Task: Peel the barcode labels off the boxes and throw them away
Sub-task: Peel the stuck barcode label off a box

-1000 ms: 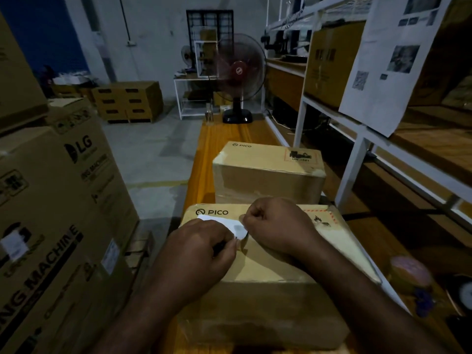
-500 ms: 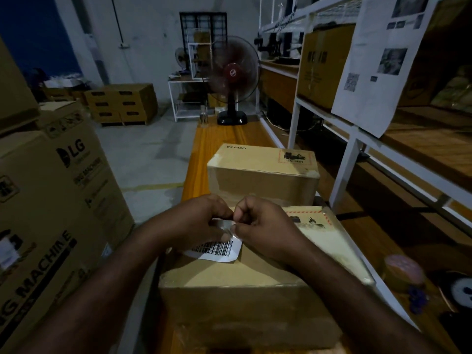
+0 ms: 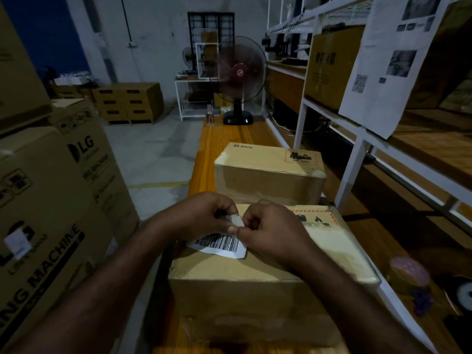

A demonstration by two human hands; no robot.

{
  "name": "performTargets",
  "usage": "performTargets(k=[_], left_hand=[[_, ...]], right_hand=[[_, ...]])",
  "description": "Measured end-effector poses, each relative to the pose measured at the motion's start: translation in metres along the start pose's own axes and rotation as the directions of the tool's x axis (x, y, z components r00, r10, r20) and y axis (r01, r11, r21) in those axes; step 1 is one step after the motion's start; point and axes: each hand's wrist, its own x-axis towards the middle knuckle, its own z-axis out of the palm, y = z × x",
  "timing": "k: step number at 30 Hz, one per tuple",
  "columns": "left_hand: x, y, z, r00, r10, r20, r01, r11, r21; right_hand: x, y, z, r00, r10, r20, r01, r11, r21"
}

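room: dim storeroom, with grey concrete floor (image 3: 153,154) open down the middle to the far wall.
left side: tall lg cartons (image 3: 58,200) stand close beside the bench and narrow the gap by the left forearm.
right side: white shelving rack (image 3: 357,159) runs along the bench, a printed paper sheet (image 3: 390,60) hanging off its upper shelf.
bench: long wooden bench (image 3: 217,139), bare boards between the far box and a standing fan (image 3: 240,75) at its far end.
far box: far box (image 3: 268,172) sits just behind the near one, closing off the room ahead of the hands.
near box: near box (image 3: 255,284) lies right in front of the person.
roll: pinkish roll (image 3: 408,272), blurred, low to the right of the near box.
hands: left hand (image 3: 201,215) and right hand (image 3: 270,231) meet above the near box's far left part, fingers curled, both pinching the label's top edge.
label: barcode label (image 3: 222,245), white, bars facing up, over the near box's top; i can't tell whether its lower edge is stuck down.
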Motion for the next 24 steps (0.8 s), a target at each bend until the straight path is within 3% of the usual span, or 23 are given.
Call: performTargets(k=[6,9,11,17,20,24], left_hand=[[0.004,0.004,-0.004,0.996,-0.057,0.069,0.059,0.998,-0.025],[0.011,0.012,-0.011,0.984,-0.092,0.152,0.094,0.996,-0.006],[0.018,0.018,-0.017,0.963,-0.14,0.229,0.138,0.99,0.027],[0.039,0.029,-0.025,0.877,-0.214,0.43,0.231,0.973,0.013],[0.042,0.032,-0.024,0.863,-0.224,0.453,0.225,0.973,0.053],[0.043,0.038,-0.025,0.868,-0.226,0.443,0.134,0.964,0.229]], right_hand=[[0.003,0.005,0.003,0.998,0.056,0.04,-0.063,0.971,0.229],[0.003,0.007,0.003,0.991,0.132,-0.012,-0.108,0.856,0.505],[0.003,0.009,0.0,0.983,0.177,-0.059,-0.106,0.793,0.6],[0.004,0.009,0.002,0.982,0.169,-0.082,-0.085,0.789,0.609],[0.004,0.011,0.003,0.983,0.171,-0.07,-0.089,0.773,0.628],[0.006,0.014,0.007,0.978,0.176,-0.113,-0.081,0.818,0.569]])
